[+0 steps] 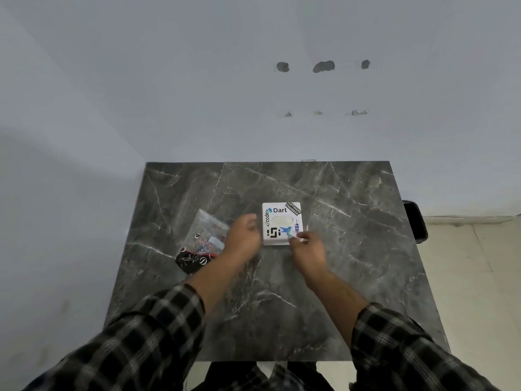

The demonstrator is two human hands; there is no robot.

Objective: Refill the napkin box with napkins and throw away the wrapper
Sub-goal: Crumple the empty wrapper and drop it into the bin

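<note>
A white square napkin box (pixel 282 223) covered in stickers lies flat near the middle of the dark marble table (pixel 352 249), with an oval slot in its top. To its left lies a clear plastic wrapper (pixel 205 228) with a black and red printed end. My left hand (pixel 244 232) hovers between wrapper and box, fingers curled and a little blurred, holding nothing that I can make out. My right hand (pixel 307 246) touches the box's near right corner with its fingertips.
A black bin (pixel 415 221) stands on the floor just off the table's right edge. A pale wall runs behind the table and along its left side. Tiled floor lies to the right.
</note>
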